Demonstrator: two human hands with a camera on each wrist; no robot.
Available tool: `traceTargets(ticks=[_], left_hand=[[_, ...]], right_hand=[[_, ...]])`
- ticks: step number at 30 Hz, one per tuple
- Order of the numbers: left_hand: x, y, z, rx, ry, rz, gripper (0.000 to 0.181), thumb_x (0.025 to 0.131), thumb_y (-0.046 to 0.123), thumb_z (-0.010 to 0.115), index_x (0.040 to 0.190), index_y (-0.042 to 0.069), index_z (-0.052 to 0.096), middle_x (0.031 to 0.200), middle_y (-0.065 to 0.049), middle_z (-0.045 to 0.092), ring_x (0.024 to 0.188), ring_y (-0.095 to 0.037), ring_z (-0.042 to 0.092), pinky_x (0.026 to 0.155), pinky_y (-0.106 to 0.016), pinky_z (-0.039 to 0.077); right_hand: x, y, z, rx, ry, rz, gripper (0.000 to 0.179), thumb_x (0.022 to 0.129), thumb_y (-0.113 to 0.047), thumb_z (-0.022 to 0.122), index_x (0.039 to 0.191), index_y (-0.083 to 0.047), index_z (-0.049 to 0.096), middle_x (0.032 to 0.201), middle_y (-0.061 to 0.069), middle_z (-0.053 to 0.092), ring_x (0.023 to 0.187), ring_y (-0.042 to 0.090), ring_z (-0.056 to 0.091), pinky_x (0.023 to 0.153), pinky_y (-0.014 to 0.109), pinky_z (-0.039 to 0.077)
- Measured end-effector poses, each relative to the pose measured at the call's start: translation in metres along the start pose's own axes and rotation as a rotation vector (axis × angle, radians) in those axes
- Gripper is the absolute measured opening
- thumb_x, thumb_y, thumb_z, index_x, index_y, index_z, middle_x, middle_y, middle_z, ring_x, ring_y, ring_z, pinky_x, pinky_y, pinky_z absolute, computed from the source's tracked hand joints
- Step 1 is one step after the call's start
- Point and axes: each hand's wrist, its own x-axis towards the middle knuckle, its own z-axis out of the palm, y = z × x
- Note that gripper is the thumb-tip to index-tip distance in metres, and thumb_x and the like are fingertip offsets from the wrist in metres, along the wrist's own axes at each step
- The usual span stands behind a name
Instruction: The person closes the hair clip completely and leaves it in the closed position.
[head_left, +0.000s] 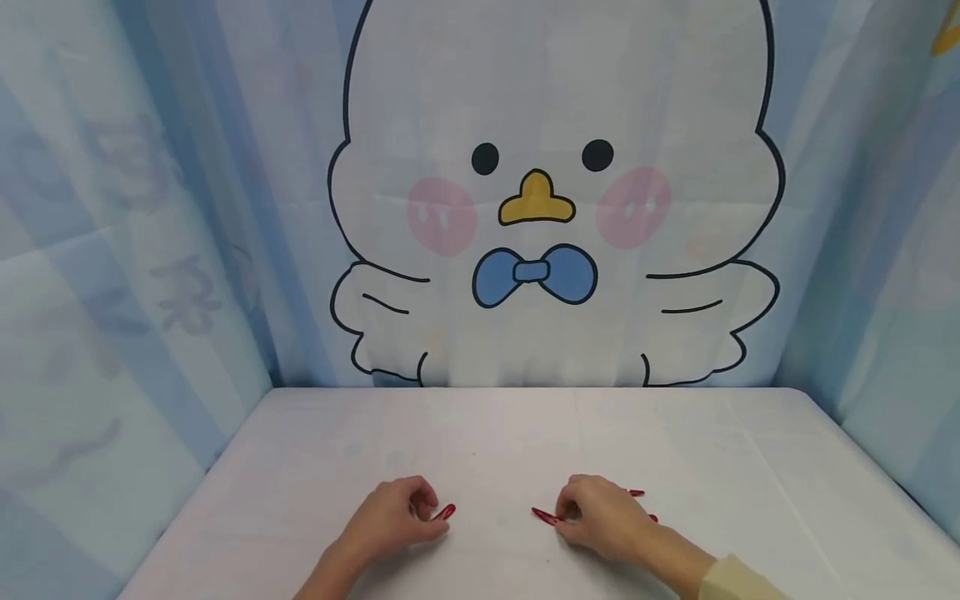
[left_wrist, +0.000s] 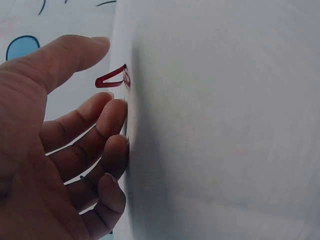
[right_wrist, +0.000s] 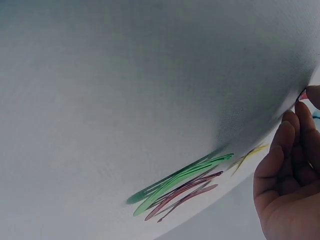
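Observation:
A red snap hair clip [head_left: 445,512] stands between the thumb and fingers of my left hand [head_left: 393,517]. In the left wrist view, the thumb and fingertips are spread apart around this clip [left_wrist: 111,79], which is bent open. My right hand [head_left: 603,518] pinches another red hair clip [head_left: 545,517] between thumb and index finger, low over the table. Only a small part of that clip [right_wrist: 302,95] shows in the right wrist view.
Behind my right hand lie more slender clips: a red one [head_left: 636,492] and, in the right wrist view, green [right_wrist: 182,179], dark red [right_wrist: 185,194] and yellow [right_wrist: 248,156] ones. The white table [head_left: 337,433] meets a curtain [head_left: 555,342] with a cartoon bird.

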Motion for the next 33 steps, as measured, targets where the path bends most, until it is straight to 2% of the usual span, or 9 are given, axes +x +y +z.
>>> traceTargets(ticks=[5, 9, 20, 33], left_hand=[[-0.0009, -0.0001, 0.0015, 0.023, 0.021, 0.032, 0.025, 0.079, 0.023, 0.085, 0.089, 0.013, 0.065, 0.073, 0.005, 0.057, 0.064, -0.013, 0.05, 0.058, -0.029, 0.041], [-0.0004, 0.0003, 0.0014, 0.029, 0.014, 0.026, 0.023, 0.08, 0.021, 0.084, 0.089, 0.012, 0.065, 0.073, 0.005, 0.057, 0.063, -0.013, 0.051, 0.058, -0.029, 0.042], [0.0013, -0.0018, 0.0022, 0.027, 0.012, 0.025, 0.018, 0.081, 0.019, 0.082, 0.086, 0.013, 0.066, 0.072, 0.005, 0.059, 0.066, -0.013, 0.053, 0.061, -0.03, 0.044], [0.0003, 0.0001, 0.0014, 0.019, 0.011, 0.025, 0.015, 0.082, 0.018, 0.08, 0.084, 0.013, 0.067, 0.072, 0.005, 0.059, 0.066, -0.013, 0.053, 0.062, -0.029, 0.045]], right_hand=[[-0.0007, 0.0019, -0.0008, -0.016, 0.01, -0.058, 0.014, 0.083, -0.014, 0.078, 0.078, -0.021, 0.068, 0.079, -0.016, 0.051, 0.073, 0.002, 0.047, 0.068, 0.028, 0.045], [0.0004, 0.0043, -0.0007, -0.01, 0.003, -0.072, 0.013, 0.084, -0.015, 0.079, 0.079, -0.021, 0.068, 0.08, -0.017, 0.051, 0.074, 0.002, 0.047, 0.068, 0.029, 0.045], [0.0002, 0.007, -0.0012, 0.009, -0.009, 0.01, 0.016, 0.081, -0.022, 0.081, 0.08, -0.019, 0.065, 0.079, -0.013, 0.051, 0.073, 0.004, 0.047, 0.068, 0.029, 0.045], [-0.0011, 0.0101, 0.0007, 0.073, -0.016, -0.007, 0.014, 0.083, -0.017, 0.079, 0.081, -0.018, 0.065, 0.079, -0.012, 0.052, 0.072, 0.004, 0.048, 0.067, 0.027, 0.045]])
